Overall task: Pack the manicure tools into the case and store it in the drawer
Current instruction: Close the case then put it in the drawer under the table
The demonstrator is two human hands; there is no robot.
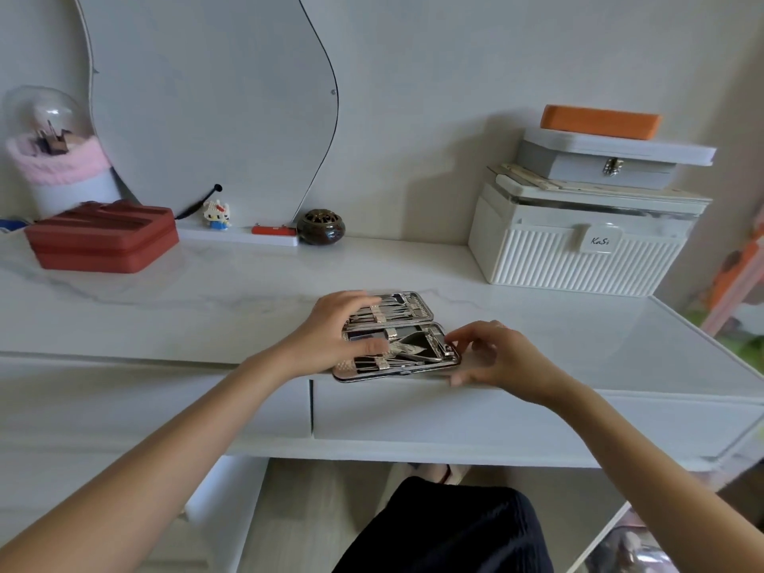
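An open manicure case (409, 324) lies flat near the front edge of the white dressing table (206, 312), both halves lined with several metal tools under straps. My left hand (335, 332) rests on the case's left side, fingers spread over the far half and thumb on the near half. My right hand (492, 357) hovers at the case's right end, fingers loosely curled, fingertips touching the near half's edge by a clipper (438, 349). A closed drawer front (475, 411) sits just below the case.
A red box (103, 237) stands at the back left beside a pink-trimmed dome. A white ribbed box (578, 250) with a grey case and an orange block stacked on it fills the back right. A mirror, a small figurine and a dark round pot (321, 227) line the wall.
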